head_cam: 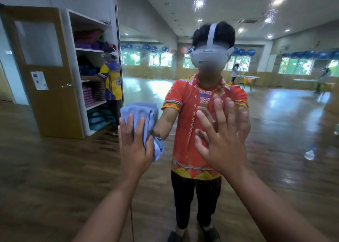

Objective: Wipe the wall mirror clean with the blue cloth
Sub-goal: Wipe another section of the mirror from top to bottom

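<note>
The wall mirror (275, 113) filled the view, spotted with droplets and reflecting a person (187, 131) in a red shirt. The right hand (220, 141) lay flat on the glass, fingers straight and spread, holding nothing. The left hand (135, 146) pressed the bunched blue cloth (141, 111) against the mirror with straight fingers, just left of the reflection.

Left hand (134, 146) presses blue cloth (141, 111) on mirror (275, 113), right hand (223, 144) spread.

No legible text: the paper notice (39, 80) on the wooden door (55, 109) and the print on the jersey (112, 80) are too blurred to read.
</note>
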Available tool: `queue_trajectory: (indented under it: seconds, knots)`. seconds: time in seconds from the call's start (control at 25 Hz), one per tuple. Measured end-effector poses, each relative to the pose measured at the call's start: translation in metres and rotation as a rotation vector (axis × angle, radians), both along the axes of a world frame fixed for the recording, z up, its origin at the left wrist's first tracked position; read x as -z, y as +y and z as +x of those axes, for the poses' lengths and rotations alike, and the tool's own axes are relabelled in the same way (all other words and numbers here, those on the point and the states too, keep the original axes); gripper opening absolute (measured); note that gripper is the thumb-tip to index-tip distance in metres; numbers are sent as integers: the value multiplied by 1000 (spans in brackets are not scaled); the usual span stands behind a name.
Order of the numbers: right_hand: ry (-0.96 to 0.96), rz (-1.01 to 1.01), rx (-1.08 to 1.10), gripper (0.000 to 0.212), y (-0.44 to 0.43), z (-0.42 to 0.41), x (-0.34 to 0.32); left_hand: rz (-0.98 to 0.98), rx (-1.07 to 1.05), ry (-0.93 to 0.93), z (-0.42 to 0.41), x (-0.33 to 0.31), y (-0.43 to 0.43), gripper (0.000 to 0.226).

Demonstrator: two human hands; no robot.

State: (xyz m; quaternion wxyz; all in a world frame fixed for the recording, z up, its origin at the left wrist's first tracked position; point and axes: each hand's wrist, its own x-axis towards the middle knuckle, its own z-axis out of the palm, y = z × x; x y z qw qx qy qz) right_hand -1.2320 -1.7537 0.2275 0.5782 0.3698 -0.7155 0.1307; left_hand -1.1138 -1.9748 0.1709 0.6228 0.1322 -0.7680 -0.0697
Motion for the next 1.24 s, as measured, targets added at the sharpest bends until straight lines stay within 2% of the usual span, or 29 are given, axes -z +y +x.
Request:
queue_trajectory:
  seconds: [0.16, 0.4, 0.52, 0.72, 1.04, 1.12, 1.24]
  knots:
    - [-29, 129, 22, 75, 22, 1, 53, 130, -37, -51, 1, 48, 11, 64]
    - [-83, 220, 46, 78, 47, -4, 90, 643, 45, 46, -12, 93, 55, 62]
    - [-94, 243, 74, 76, 54, -8, 97, 813, 54, 101, -13, 102, 71, 65]
    - [-89, 282, 96, 82, 54, -17, 100, 999, 26, 261, -23, 110, 74, 63]
    - [-94, 283, 112, 90, 49, -22, 106, 1497, -63, 519, -30, 170, 79, 63]
    - [-88, 276, 111, 90, 49, -23, 107, 1631, -71, 604, -30, 195, 73, 64]
    - [-78, 270, 110, 93, 48, -23, 108, 1830, -24, 853, -29, 220, 63, 66]
